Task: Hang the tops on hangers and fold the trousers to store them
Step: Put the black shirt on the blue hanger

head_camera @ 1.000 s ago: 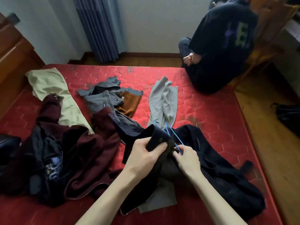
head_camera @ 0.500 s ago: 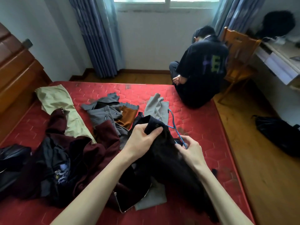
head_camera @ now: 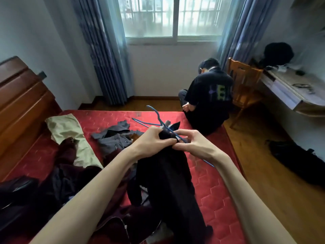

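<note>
We see both hands raised above the bed, meeting at the top of a black top (head_camera: 168, 176). The left hand (head_camera: 151, 140) grips the garment's upper edge, fingers curled round the dark cloth. The right hand (head_camera: 190, 143) touches it fingertip to fingertip and pinches the wire of a blue hanger (head_camera: 154, 118) just where it enters the cloth, its other fingers loosely fanned. The hanger's hook and one arm stick up and away from the hands toward the window; a short piece of blue wire shows again below the right wrist. The black top hangs down from the hands, and its lower end lies on the bed between the forearms.

The bed (head_camera: 214, 191) carries a red quilted cover. On it, left of the hands, we see a grey garment (head_camera: 112, 140), a pale yellow-green garment (head_camera: 70, 136) and a heap of maroon and dark clothes (head_camera: 66, 175). A wooden headboard (head_camera: 19, 103) stands along the left.

Beyond the bed's far corner another person (head_camera: 209, 101) sits with their back to us, beside a wooden chair (head_camera: 244, 87). A counter (head_camera: 288, 92) runs along the right wall, a dark bag (head_camera: 297, 161) lies on the wooden floor, and blue curtains (head_camera: 103, 55) flank a barred window (head_camera: 172, 16).
</note>
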Demonstrator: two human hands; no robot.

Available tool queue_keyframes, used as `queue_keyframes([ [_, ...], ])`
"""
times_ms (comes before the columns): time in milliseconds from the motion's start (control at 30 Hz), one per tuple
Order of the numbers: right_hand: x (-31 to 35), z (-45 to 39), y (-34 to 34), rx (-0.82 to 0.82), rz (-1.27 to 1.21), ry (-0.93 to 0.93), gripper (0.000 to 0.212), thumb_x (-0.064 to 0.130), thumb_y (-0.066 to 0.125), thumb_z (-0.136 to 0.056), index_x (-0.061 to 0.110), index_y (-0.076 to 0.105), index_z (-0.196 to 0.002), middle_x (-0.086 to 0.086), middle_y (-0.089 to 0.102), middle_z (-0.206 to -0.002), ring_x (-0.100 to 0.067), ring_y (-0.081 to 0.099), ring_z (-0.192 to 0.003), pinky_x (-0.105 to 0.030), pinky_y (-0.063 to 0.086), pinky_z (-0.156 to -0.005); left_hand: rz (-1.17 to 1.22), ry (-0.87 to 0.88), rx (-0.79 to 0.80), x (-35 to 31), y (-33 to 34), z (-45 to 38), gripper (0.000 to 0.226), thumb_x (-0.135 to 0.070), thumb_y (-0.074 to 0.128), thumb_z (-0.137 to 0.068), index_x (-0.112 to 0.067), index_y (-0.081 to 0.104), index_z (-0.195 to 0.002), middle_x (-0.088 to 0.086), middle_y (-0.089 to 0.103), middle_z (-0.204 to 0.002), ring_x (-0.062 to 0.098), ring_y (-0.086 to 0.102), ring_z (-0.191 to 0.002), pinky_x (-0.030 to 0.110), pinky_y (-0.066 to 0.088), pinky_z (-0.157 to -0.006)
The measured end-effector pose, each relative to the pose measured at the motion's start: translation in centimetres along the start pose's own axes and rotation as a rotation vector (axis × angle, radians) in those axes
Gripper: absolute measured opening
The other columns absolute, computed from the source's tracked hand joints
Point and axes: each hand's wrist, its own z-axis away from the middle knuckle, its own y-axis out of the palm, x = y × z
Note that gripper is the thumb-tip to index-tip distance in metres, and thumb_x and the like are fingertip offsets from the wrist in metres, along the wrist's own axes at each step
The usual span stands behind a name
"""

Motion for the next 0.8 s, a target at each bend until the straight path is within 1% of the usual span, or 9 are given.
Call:
queue_keyframes([
  [100,-0.9,-0.2,0.8,-0.018,0.085,0.021,0.004,0.014,0.076,-0.088,0.011,0.077,-0.091,0.012,0.06,-0.071,-0.001,0.053,-0.067,-0.019,0.042,-0.063,-0.031,-0.019,0.03,1.1,-0.1,0.0,0.021,-0.019,0.073,-0.092,-0.034,0.081,-0.081,-0.02,0.077,-0.088,-0.02,0.059,-0.083,0.015,0.048,-0.066],
  [133,-1.4,-0.3,1.2,-0.047,0.102,0.021,0.014,0.021,0.077,-0.087,0.008,0.073,-0.082,0.012,0.054,-0.067,-0.002,0.047,-0.064,-0.021,0.037,-0.058,-0.04,-0.032,0.024,1.4,0.0,0.0,0.016,-0.02,0.073,-0.092,-0.03,0.082,-0.084,-0.013,0.078,-0.082,-0.015,0.059,-0.077,0.016,0.046,-0.067],
  [200,-2.2,-0.3,1.9,-0.116,0.109,0.003,0.035,0.031,0.075,-0.082,0.0,0.062,-0.073,0.011,0.045,-0.063,-0.003,0.039,-0.061,-0.024,0.031,-0.053,-0.035,-0.026,-0.003,2.0,0.3,0.3,0.015,-0.02,0.075,-0.089,-0.033,0.083,-0.087,-0.007,0.079,-0.102,-0.013,0.061,-0.092,0.014,0.047,-0.078],
  [300,-3.1,-0.6,2.5,-0.216,0.119,-0.035,0.032,0.032,0.074,-0.082,0.003,0.064,-0.073,0.006,0.049,-0.063,-0.006,0.042,-0.063,-0.031,0.034,-0.058,0.061,0.005,-0.041,3.0,0.7,1.1,0.023,-0.012,0.08,-0.086,-0.031,0.082,-0.098,-0.001,0.075,-0.125,0.001,0.065,-0.119,0.02,0.05,-0.099],
  [433,-3.6,-0.8,2.4,-0.37,0.141,-0.015,0.018,0.02,0.078,-0.086,0.01,0.072,-0.072,0.007,0.059,-0.06,-0.005,0.047,-0.06,-0.033,0.039,-0.059,0.105,-0.057,-0.183,5.9,2.3,1.7,0.034,0.002,0.08,-0.078,-0.009,0.064,-0.106,0.002,0.077,-0.09,0.015,0.072,-0.081,0.029,0.055,-0.078],
  [600,-3.0,-0.4,1.4,-0.447,0.119,0.002,0.018,0.013,0.077,-0.086,0.02,0.073,-0.07,0.014,0.063,-0.06,-0.002,0.052,-0.061,-0.027,0.042,-0.06,-0.117,-0.169,-0.181,10.3,6.6,2.7,0.032,0.0,0.073,-0.08,-0.026,0.058,-0.068,-0.011,0.059,-0.067,-0.002,0.051,-0.063,0.033,0.046,-0.065],
  [667,-2.9,0.1,0.5,-0.486,0.052,0.027,0.014,0.013,0.077,-0.087,0.015,0.075,-0.074,0.006,0.066,-0.065,-0.007,0.055,-0.066,-0.032,0.043,-0.063,-0.193,-0.226,-0.141,12.2,7.7,3.0,0.025,-0.009,0.075,-0.085,-0.022,0.064,-0.067,-0.004,0.063,-0.07,0.003,0.054,-0.069,0.039,0.05,-0.07],
  [733,-3.2,0.8,-0.8,-0.531,-0.009,0.048,0.015,0.015,0.078,-0.088,0.007,0.075,-0.076,-0.002,0.066,-0.067,-0.009,0.055,-0.068,-0.034,0.043,-0.063,-0.381,-0.292,-0.074,14.0,8.1,3.7,0.008,-0.025,0.072,-0.094,-0.019,0.078,-0.095,0.004,0.073,-0.093,0.015,0.061,-0.093,0.041,0.05,-0.089],
  [800,-3.7,1.6,-2.0,-0.553,-0.016,0.078,0.021,0.021,0.08,-0.087,0.002,0.074,-0.081,-0.017,0.07,-0.074,-0.017,0.057,-0.072,-0.041,0.046,-0.067,-0.408,-0.328,-0.043,15.1,7.8,4.5,0.024,-0.032,0.065,-0.101,-0.02,0.076,-0.118,0.007,0.075,-0.11,0.023,0.063,-0.113,0.04,0.046,-0.098],
])
